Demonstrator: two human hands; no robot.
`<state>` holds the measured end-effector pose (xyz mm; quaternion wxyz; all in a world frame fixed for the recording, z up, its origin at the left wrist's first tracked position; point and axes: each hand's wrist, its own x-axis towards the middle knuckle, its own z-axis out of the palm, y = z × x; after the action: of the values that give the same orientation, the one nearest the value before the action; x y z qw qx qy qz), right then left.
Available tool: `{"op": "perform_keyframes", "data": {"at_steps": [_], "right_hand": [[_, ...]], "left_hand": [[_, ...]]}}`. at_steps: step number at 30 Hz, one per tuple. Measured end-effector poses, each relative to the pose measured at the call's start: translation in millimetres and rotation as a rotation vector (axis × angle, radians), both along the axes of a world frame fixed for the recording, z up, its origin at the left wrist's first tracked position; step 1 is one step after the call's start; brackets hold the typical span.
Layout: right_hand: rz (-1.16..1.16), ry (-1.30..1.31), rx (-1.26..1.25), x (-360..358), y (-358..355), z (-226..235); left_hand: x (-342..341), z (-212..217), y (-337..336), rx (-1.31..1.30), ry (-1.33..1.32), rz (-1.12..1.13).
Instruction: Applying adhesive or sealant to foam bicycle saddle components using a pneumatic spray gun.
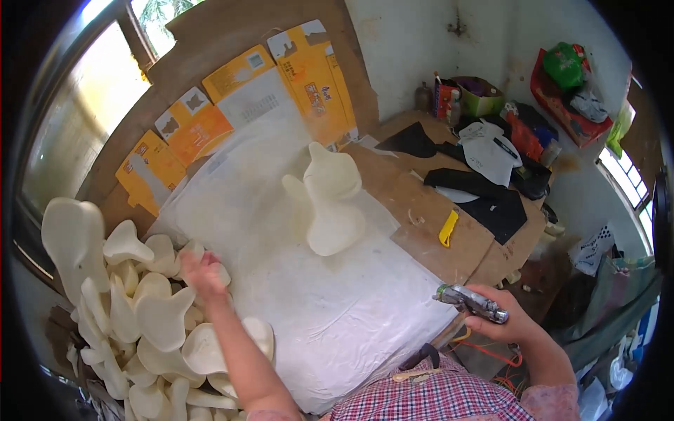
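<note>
Spray gun (472,302): at the right edge of the white sheet (295,302), long axis slanting, green-ringed end aimed leftward over it.
Right hand (517,320): grip wrapped round the spray gun, forearm angled in from below.
Left hand (203,277): outstretched at the sheet's left edge, fingers among cream pieces (163,319); whether its grip holds one is unclear.
Curved cream form (335,228): on the sheet, long axis running near to far, narrow tip toward the sheet's far edge.

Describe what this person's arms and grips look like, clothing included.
The left grip and right grip are gloveless; both forearms are bare. Pinkish patterned sleeves show at the lower edge, beside a red, white and blue checked garment.
</note>
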<state>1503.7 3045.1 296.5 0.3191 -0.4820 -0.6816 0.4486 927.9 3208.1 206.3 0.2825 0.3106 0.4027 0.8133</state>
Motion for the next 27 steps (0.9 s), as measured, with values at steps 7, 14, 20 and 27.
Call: {"op": "perform_keyframes", "data": {"at_steps": [7, 14, 20, 27], "right_hand": [[-0.274, 0.266, 0.081, -28, -10, 39], [-0.115, 0.219, -0.043, -34, 7, 47], [-0.070, 0.204, 0.069, -67, 65, 69], [0.003, -0.050, -0.091, -65, 86, 65]], "left_hand": [[154, -123, 88, -0.760, 0.265, -0.385], [170, -178, 128, -0.873, 0.559, -0.148], [131, -190, 52, -0.618, 0.616, 0.203], [12, -187, 5, -0.742, 0.223, 0.267]]}}
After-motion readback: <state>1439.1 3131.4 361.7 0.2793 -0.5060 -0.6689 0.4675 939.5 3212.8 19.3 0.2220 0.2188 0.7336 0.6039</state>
